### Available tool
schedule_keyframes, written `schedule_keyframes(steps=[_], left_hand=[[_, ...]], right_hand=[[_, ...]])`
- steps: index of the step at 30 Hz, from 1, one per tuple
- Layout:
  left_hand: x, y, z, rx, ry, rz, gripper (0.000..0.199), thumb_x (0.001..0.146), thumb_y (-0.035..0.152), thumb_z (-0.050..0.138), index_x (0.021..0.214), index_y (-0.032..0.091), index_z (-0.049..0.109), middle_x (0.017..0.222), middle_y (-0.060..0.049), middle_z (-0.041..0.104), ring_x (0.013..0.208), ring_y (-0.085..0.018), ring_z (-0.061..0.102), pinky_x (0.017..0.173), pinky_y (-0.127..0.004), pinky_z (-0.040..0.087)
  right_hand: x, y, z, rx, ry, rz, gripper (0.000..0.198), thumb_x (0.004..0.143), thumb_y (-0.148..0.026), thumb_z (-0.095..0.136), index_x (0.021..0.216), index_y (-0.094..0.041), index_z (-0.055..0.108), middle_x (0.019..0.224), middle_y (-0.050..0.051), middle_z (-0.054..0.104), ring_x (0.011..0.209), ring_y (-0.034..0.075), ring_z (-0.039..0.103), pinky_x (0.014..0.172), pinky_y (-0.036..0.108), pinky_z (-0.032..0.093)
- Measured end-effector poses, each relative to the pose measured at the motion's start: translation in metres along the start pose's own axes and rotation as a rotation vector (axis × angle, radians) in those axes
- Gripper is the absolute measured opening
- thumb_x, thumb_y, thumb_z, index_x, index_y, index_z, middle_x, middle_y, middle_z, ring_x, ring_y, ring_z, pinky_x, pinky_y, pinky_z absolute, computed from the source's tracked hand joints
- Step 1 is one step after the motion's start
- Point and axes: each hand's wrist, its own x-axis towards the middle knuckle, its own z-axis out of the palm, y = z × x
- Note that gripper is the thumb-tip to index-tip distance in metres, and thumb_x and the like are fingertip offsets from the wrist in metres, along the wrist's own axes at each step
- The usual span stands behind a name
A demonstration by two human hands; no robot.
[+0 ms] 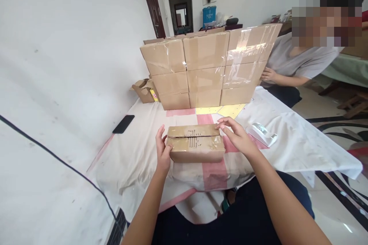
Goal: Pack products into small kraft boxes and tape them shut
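A small brown cardboard box (196, 155) lies on the cloth-covered table in front of me. Dark printing marks its top, where the flaps meet along a narrow, slightly gaping seam. My left hand (163, 151) grips the box's left end, with the thumb on the near side and the fingers along the end. At the far right corner, my right hand (233, 133) touches the top edge with bent fingertips, its fingers apart. To the right of that hand is a white tape dispenser (262, 134).
Taped cardboard boxes (205, 71) are stacked in rows across the back of the table. An open carton (143, 91) stands at their left, and a black phone (123, 124) lies near the wall. Another person (301, 63) sits at the right, one hand by the stack.
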Motion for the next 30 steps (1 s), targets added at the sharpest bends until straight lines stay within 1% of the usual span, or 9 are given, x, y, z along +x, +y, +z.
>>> schedule_keyframes(steps=[4, 6, 8, 12, 18, 21, 25, 28, 30], left_hand=[[0.008, 0.005, -0.016, 0.33, -0.178, 0.305, 0.035, 0.093, 0.025, 0.045, 0.12, 0.026, 0.068, 0.128, -0.006, 0.068, 0.139, -0.029, 0.047, 0.122, -0.056, 0.025], [0.016, 0.012, -0.023, 0.477, -0.303, 0.469, 0.03, 0.092, 0.027, 0.05, 0.114, 0.026, 0.07, 0.122, -0.005, 0.072, 0.138, -0.03, 0.05, 0.124, -0.061, 0.012], [0.022, 0.021, -0.026, 0.555, -0.427, 0.561, 0.035, 0.09, 0.03, 0.058, 0.124, 0.026, 0.067, 0.129, -0.006, 0.07, 0.136, -0.031, 0.053, 0.125, -0.06, 0.013], [0.027, 0.039, -0.02, 0.619, -0.597, 0.554, 0.05, 0.09, 0.039, 0.066, 0.138, 0.029, 0.06, 0.136, -0.006, 0.066, 0.132, -0.029, 0.058, 0.121, -0.05, 0.035], [0.029, 0.043, -0.016, 0.714, -0.671, 0.543, 0.065, 0.086, 0.05, 0.071, 0.146, 0.032, 0.053, 0.146, -0.006, 0.058, 0.138, -0.034, 0.051, 0.12, -0.055, 0.035], [0.043, 0.033, -0.013, 0.713, -0.694, 0.572, 0.062, 0.088, 0.052, 0.069, 0.146, 0.034, 0.053, 0.145, -0.004, 0.059, 0.138, -0.033, 0.051, 0.12, -0.054, 0.036], [0.076, 0.009, -0.001, 0.703, -0.708, 0.571, 0.059, 0.089, 0.058, 0.064, 0.143, 0.033, 0.057, 0.143, -0.003, 0.061, 0.138, -0.032, 0.051, 0.12, -0.053, 0.035], [0.098, -0.003, 0.011, 0.732, -0.666, 0.548, 0.058, 0.089, 0.06, 0.061, 0.139, 0.03, 0.061, 0.141, -0.006, 0.063, 0.137, -0.035, 0.052, 0.118, -0.055, 0.036], [0.103, 0.005, 0.024, 0.754, -0.621, 0.546, 0.054, 0.09, 0.057, 0.058, 0.137, 0.029, 0.062, 0.136, -0.008, 0.066, 0.132, -0.037, 0.055, 0.117, -0.06, 0.034]], right_hand=[[-0.003, -0.003, -0.006, -0.241, -0.067, -0.117, 0.024, 0.1, -0.04, 0.049, 0.106, -0.022, 0.065, 0.103, 0.008, 0.071, 0.103, 0.025, 0.064, 0.097, 0.041, 0.046], [-0.003, -0.003, -0.008, -0.327, -0.092, -0.148, 0.028, 0.101, -0.039, 0.046, 0.108, -0.023, 0.068, 0.111, 0.008, 0.072, 0.109, 0.026, 0.061, 0.102, 0.043, 0.042], [-0.003, -0.003, -0.008, -0.385, -0.129, -0.14, 0.031, 0.102, -0.038, 0.043, 0.113, -0.024, 0.068, 0.116, 0.008, 0.072, 0.113, 0.027, 0.059, 0.104, 0.044, 0.04], [-0.004, -0.004, -0.006, -0.403, -0.156, -0.114, 0.034, 0.103, -0.038, 0.042, 0.12, -0.024, 0.068, 0.119, 0.008, 0.072, 0.113, 0.027, 0.06, 0.105, 0.044, 0.041], [-0.006, -0.003, -0.011, -0.246, -0.008, -0.047, 0.032, 0.101, -0.037, 0.044, 0.112, -0.022, 0.07, 0.117, 0.006, 0.074, 0.109, 0.023, 0.066, 0.097, 0.035, 0.048], [-0.005, 0.003, -0.038, -0.305, 0.14, 0.029, 0.028, 0.097, -0.035, 0.049, 0.109, -0.021, 0.07, 0.115, 0.006, 0.074, 0.103, 0.022, 0.067, 0.09, 0.032, 0.049], [0.0, 0.018, -0.105, -0.464, 0.361, 0.275, 0.027, 0.09, -0.032, 0.052, 0.103, -0.017, 0.071, 0.104, 0.009, 0.076, 0.092, 0.022, 0.068, 0.081, 0.03, 0.049], [-0.001, 0.035, -0.148, -0.663, 0.351, 0.552, 0.025, 0.088, -0.029, 0.051, 0.093, -0.017, 0.072, 0.1, 0.01, 0.075, 0.094, 0.024, 0.067, 0.079, 0.031, 0.047], [-0.007, 0.05, -0.162, -0.74, 0.302, 0.711, 0.027, 0.089, -0.029, 0.048, 0.085, -0.016, 0.071, 0.097, 0.013, 0.075, 0.095, 0.026, 0.066, 0.079, 0.032, 0.045]])
